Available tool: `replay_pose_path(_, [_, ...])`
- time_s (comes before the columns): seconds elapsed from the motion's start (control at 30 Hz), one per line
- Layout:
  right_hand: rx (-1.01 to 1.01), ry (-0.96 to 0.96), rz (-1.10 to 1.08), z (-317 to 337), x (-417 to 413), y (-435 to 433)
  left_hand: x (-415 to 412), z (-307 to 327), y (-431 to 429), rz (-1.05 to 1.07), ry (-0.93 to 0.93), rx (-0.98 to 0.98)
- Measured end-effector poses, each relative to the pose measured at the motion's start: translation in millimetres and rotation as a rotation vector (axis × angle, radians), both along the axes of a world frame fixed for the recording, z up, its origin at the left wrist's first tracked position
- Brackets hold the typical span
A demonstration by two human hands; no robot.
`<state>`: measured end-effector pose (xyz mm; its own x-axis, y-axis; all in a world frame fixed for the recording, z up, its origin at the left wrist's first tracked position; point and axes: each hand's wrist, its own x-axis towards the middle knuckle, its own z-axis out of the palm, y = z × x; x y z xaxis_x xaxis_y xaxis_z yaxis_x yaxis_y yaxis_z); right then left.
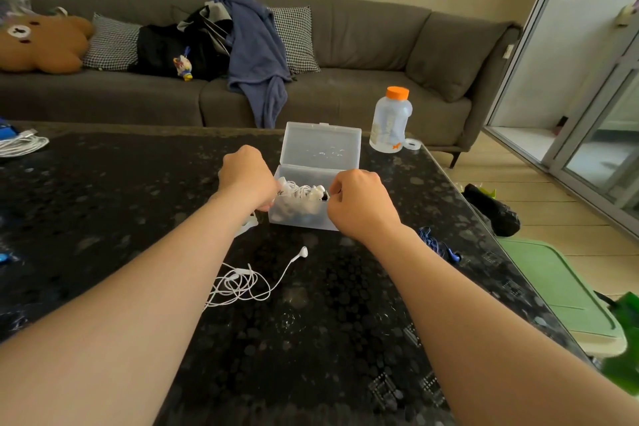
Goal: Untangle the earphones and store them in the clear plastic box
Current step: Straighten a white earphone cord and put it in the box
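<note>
Dark speckled bench [328, 339], grey sofa [363, 45] behind | white earphones [301, 192] bundled in open clear plastic box [301, 218] near far edge, lid up | left hand [247, 176] fingers curled on bundle at box's left end | right hand [359, 206] fingers pinching it at right rim | second white tangle [242, 282] loose mid-bench | blue earphones [437, 245] by right edge

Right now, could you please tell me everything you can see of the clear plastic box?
The clear plastic box is a translucent rectangular tub standing upright on the speckled table, its hinged lid raised open at the back. White earphones lie bundled inside, up to the rim. The left hand grips them at its left end; the right hand curls at its right rim, hold unclear.
</note>
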<state>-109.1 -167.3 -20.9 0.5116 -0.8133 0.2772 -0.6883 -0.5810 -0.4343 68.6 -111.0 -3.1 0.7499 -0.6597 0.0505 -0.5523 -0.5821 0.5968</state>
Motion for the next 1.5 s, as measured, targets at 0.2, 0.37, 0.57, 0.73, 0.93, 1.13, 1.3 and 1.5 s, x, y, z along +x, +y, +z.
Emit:
replay_pose_path(0.2, [-0.018,0.077,0.006,-0.8,3.2,7.8,-8.3,-1.4,7.8,-0.127,-0.105,-0.231])
replay_pose_path(0.37, [-0.019,0.114,0.008,2.4,-0.2,12.5,-12.2,-7.2,13.1,-0.23,-0.361,-0.129])
replay_pose_path(0.57, [-0.13,0.137,0.111,14.4,10.0,34.6,-6.7,-6.5,17.1,-0.332,-0.661,0.144])
replay_pose_path(0.73, [0.223,0.24,0.458,9.6,32.1,68.2,3.6,-7.7,34.4,-0.467,-0.553,0.07])
replay_pose_path(0.93, [0.25,0.455,0.599,-9.6,49.1,81.7,12.5,-3.4,65.4,-0.509,-0.331,-0.094])
replay_pose_path(1.13, [0.1,0.318,0.505,-8.1,39.2,67.6,9.4,1.0,88.3,-0.676,0.1,0.17])
replay_pose_path(1.3, [0.272,0.1,0.344,-4.6,17.7,56.8,10.9,-9.9,93.3,-0.777,0.079,0.443])
replay_pose_path(1.5, [0.305,0.404,0.455,-8.5,14.9,73.9,7.0,-12.9,97.8,-0.761,-0.07,0.591])
